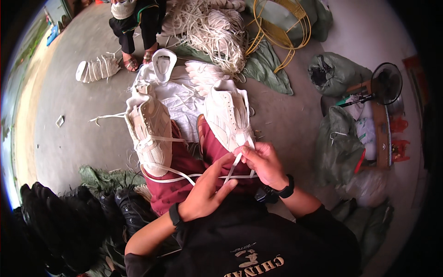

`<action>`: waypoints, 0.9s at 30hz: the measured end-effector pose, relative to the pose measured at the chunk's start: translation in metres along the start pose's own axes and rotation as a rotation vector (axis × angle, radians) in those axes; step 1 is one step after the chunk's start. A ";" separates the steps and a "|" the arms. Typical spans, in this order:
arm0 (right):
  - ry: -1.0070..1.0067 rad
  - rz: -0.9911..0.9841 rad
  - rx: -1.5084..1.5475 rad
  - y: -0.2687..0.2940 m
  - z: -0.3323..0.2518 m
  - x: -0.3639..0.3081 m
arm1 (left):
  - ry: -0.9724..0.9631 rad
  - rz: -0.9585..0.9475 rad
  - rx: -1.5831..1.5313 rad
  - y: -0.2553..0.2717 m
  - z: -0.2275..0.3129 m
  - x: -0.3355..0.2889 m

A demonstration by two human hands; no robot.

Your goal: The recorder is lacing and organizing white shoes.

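Two white sneakers rest on my lap, toes toward me. Over the toe of the right sneaker (pixel 226 108), my right hand (pixel 264 161) pinches a white shoelace (pixel 235 166) between thumb and fingers. The lace slants down past my left hand (pixel 207 190), whose fingers are stretched out with the thumb apart. Those fingertips come close to the right hand and the lace. The left sneaker (pixel 150 127) has a lace threaded across its lower front, with loose ends trailing over my red trousers (pixel 167 191) toward my left hand. The right sneaker's upper eyelets look unlaced.
A big heap of white laces (pixel 221 34) lies ahead on green sacking. A bundle of white shoes (pixel 98 69) sits on the floor at left, near a seated person's legs (pixel 134 34). Black shoes (pixel 60 221) are piled at lower left; a fan (pixel 386 83) and sacks stand right.
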State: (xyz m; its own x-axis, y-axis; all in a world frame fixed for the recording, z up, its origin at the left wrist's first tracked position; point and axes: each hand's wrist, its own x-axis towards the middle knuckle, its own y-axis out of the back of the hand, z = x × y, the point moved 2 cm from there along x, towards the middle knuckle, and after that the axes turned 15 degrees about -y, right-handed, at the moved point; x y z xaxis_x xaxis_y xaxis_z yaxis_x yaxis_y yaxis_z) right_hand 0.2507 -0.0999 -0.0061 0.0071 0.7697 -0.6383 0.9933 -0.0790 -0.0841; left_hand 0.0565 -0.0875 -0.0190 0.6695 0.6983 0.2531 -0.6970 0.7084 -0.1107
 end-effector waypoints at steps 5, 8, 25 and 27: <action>0.224 0.101 -0.250 -0.034 0.001 -0.004 | 0.212 0.120 0.049 0.006 -0.003 -0.004; 0.299 0.089 -0.314 -0.044 0.003 -0.004 | 0.183 0.214 -0.140 0.008 -0.006 -0.011; 0.195 0.077 -0.095 -0.059 0.004 -0.029 | 0.209 0.208 -0.509 0.006 0.000 -0.032; 0.242 0.029 -0.144 -0.051 0.001 -0.035 | 0.220 0.291 -0.593 0.005 -0.005 -0.029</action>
State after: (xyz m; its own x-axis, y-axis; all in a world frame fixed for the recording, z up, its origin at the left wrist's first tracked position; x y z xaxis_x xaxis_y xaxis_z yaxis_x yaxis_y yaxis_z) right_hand 0.1995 -0.1236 0.0193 0.0459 0.8987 -0.4362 0.9983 -0.0259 0.0519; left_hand 0.0345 -0.1037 -0.0321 0.5567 0.8285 -0.0600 -0.6400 0.3817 -0.6668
